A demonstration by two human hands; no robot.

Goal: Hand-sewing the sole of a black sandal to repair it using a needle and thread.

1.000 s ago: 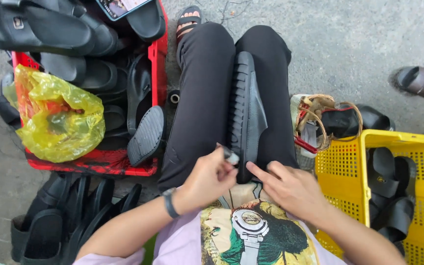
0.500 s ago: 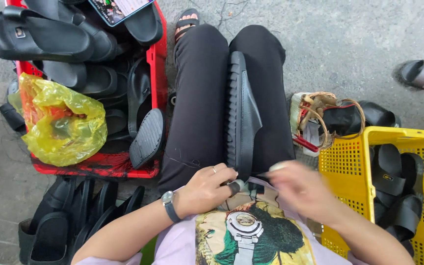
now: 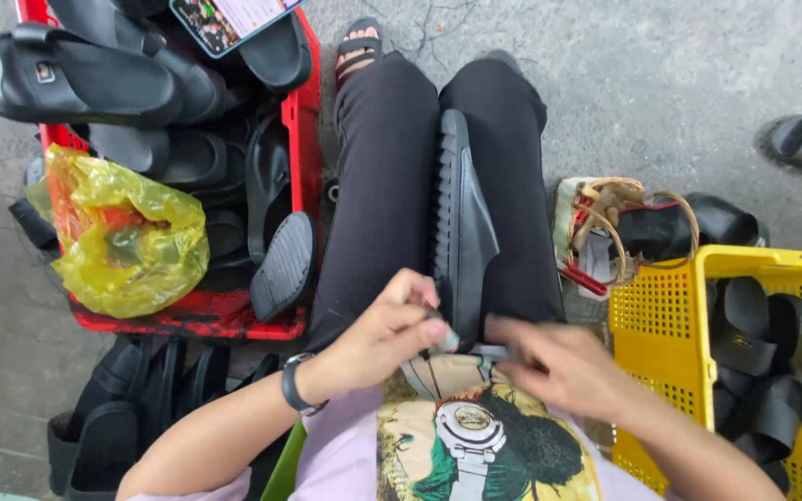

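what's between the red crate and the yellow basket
In the head view, the seated person's legs in black trousers lie between the red crate and the yellow basket, with a black sandal wedged on edge between the thighs.

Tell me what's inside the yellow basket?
The yellow basket holds black sandals, stacked on their sides against each other. What lies under them, and the basket's near corner, cannot be seen: the person's right arm covers that part.
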